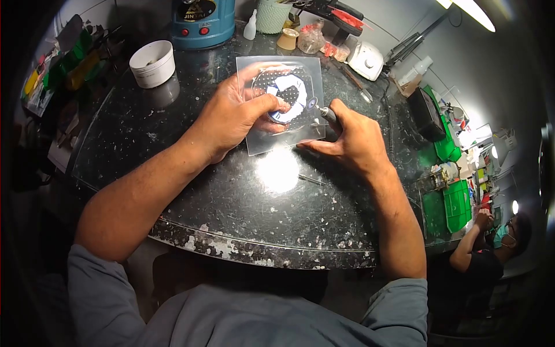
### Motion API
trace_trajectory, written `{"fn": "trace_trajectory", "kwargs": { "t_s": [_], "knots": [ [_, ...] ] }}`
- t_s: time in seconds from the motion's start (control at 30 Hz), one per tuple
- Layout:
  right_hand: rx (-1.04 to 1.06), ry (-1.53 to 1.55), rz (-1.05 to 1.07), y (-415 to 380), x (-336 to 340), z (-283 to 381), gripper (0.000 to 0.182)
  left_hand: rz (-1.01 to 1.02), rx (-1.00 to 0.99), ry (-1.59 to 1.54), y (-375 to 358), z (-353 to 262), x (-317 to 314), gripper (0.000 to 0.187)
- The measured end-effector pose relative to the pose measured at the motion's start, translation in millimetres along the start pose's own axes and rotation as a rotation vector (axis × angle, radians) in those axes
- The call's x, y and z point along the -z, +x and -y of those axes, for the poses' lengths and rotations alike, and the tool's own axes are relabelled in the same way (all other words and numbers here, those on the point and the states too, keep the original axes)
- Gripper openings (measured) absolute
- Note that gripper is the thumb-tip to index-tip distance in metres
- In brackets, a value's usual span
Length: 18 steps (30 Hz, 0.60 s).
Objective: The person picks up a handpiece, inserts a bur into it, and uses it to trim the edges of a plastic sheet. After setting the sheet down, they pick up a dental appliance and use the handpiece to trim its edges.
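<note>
**A:** Nearest the lens?
**B:** Grey shirt (pixel 231 318), across the bottom of the view. Beyond, dark bench (pixel 260 222), scuffed and chipped along the near edge. At the far side, blue machine (pixel 202 36) with red buttons.

**A:** Work piece?
**B:** Clear sheet (pixel 270 143), raised above the bench, between the hands, slightly tilted. Near the machine, white tub (pixel 152 72).

**A:** Left hand (pixel 230 115)?
**B:** Pinching the sheet: thumb on the front, fingers behind, visible through it, slightly spread.

**A:** Right hand (pixel 361 136)?
**B:** Index finger bent over metallic handpiece (pixel 327 113), thumb stretched to the sheet's lower edge. Cannot tell the remaining fingers' grip.

**A:** Smaller items?
**B:** On the sheet's face or just behind, white ring-shaped piece (pixel 296 107) with blue edging, under the left thumb. Loose on the bench, slender tool (pixel 312 180). Near the handpiece tip, small oval mark (pixel 311 103).

**A:** Handling?
**B:** Judged light, stiff and smooth; likely slippery, liable to scratch or crack under bending. Grip broadly near the left edge, thumb against fingers, and support the lower edge; avoid squeezing corners.
</note>
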State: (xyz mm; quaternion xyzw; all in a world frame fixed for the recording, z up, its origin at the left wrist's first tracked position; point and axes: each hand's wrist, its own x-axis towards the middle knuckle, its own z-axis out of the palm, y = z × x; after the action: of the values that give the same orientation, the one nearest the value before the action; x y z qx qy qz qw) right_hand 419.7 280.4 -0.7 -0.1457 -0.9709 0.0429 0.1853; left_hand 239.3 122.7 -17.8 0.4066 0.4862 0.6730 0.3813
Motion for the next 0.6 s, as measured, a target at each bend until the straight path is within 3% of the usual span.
{"fn": "trace_trajectory", "kwargs": {
  "t_s": [0.3, 0.6],
  "knots": [
    [-0.074, -0.009, -0.069, -2, -10, 0, 0.045, -0.024, -0.080, -0.086, 2, 12, -1, 0.051],
    [-0.099, -0.028, -0.057, -2, -11, 2, 0.043, -0.040, -0.154, 0.025, 5, 16, 3, 0.053]
  ]
}}
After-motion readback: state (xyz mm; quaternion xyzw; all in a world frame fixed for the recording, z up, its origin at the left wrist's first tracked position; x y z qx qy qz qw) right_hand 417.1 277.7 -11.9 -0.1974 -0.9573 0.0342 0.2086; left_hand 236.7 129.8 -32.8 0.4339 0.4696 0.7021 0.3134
